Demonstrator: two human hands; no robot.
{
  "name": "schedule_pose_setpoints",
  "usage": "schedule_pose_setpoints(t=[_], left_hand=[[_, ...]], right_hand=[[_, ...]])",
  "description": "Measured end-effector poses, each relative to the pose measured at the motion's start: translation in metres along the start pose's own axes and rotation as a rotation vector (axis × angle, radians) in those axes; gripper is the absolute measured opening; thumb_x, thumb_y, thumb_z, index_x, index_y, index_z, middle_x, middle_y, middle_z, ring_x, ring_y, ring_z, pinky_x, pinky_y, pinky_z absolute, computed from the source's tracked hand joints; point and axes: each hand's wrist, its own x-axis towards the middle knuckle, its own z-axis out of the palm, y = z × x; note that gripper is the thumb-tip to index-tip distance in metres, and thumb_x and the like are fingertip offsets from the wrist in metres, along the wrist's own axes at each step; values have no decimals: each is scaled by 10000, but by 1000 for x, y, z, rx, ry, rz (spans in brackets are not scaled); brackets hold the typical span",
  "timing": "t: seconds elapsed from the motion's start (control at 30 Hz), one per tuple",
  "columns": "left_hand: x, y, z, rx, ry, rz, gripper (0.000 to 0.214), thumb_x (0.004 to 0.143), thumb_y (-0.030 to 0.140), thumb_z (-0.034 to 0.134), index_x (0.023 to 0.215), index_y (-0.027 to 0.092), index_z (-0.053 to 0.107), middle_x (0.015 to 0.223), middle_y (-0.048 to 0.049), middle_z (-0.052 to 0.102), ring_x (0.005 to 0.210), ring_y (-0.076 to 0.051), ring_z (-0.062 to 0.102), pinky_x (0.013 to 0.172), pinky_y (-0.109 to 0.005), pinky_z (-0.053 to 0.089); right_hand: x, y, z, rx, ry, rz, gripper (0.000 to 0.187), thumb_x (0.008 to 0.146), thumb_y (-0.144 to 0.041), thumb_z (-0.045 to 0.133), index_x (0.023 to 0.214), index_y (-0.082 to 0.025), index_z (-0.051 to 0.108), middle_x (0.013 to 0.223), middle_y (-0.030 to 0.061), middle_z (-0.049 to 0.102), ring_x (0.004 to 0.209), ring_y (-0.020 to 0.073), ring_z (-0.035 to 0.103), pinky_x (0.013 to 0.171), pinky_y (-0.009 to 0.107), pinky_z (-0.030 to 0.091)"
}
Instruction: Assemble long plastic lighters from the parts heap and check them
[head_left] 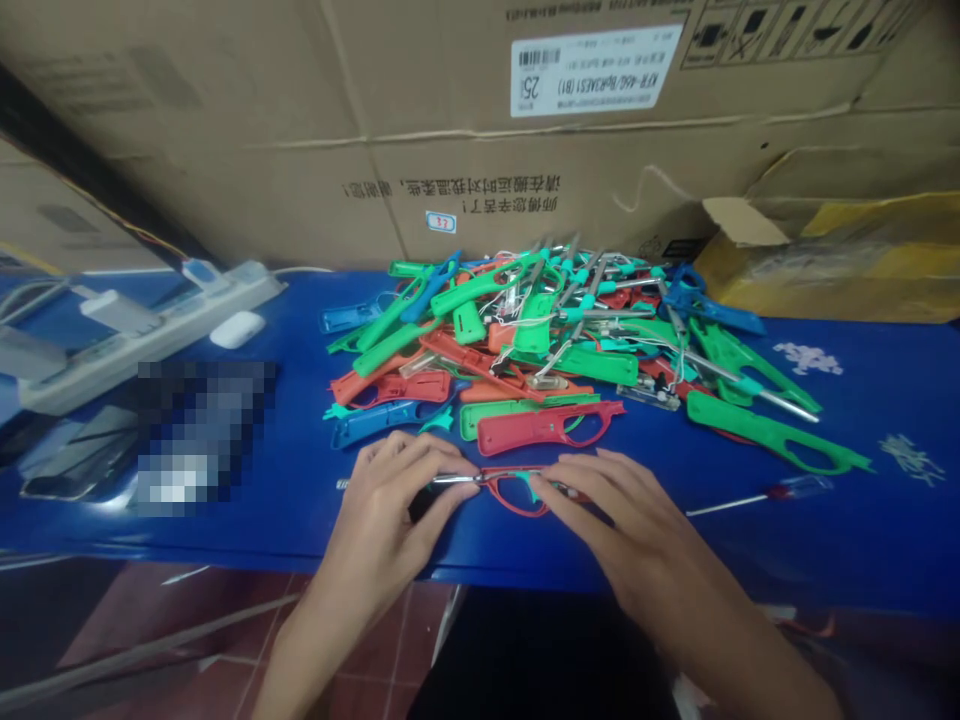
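Observation:
Near the table's front edge, a red long-nosed lighter shell lies with its trigger loop toward me. A small turquoise trigger sits in it. My left hand is closed, pinching a thin metal lighter tube between thumb and fingers at the shell's left end. My right hand is closed on the shell's right part, its fingertips beside the trigger; its palm side hides most of the handle. Just beyond my hands lie a red handle half and a blue handle half.
A heap of green, red and blue lighter parts spreads behind. At right are a screwdriver, small white parts and small metal parts. A power strip and white earbud case lie left. Cardboard stands behind.

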Motion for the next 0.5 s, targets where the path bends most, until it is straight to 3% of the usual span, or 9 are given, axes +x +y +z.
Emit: schedule_pose_setpoints(t=[0.2, 0.37, 0.5], left_hand=[[1, -1, -3, -20, -12, 30, 104, 1009, 265, 617, 1071, 307, 689, 1033, 24, 714, 941, -196, 605, 830, -362, 391], [4, 1, -4, 4, 9, 65, 137, 1027, 240, 569, 1074, 299, 684, 1005, 8, 720, 900, -199, 607, 791, -357, 411], [2, 0, -3, 51, 0, 90, 173, 1017, 195, 560, 1102, 290, 676, 1037, 1, 713, 920, -198, 595, 806, -352, 421]], right_hand=[[-3, 3, 3, -17, 68, -25, 576, 970, 13, 339, 1448, -230, 550, 1370, -8, 665, 1348, 190, 500, 1209, 433, 303], [1, 4, -5, -66, 74, -80, 437, 1051, -188, 347, 1384, -230, 627, 1347, -32, 697, 1264, 196, 590, 1154, 393, 404], [-1, 13, -1, -158, 49, -142, 416, 1055, -340, 429, 1420, -239, 601, 1397, -44, 665, 1255, 226, 626, 1099, 401, 504]])
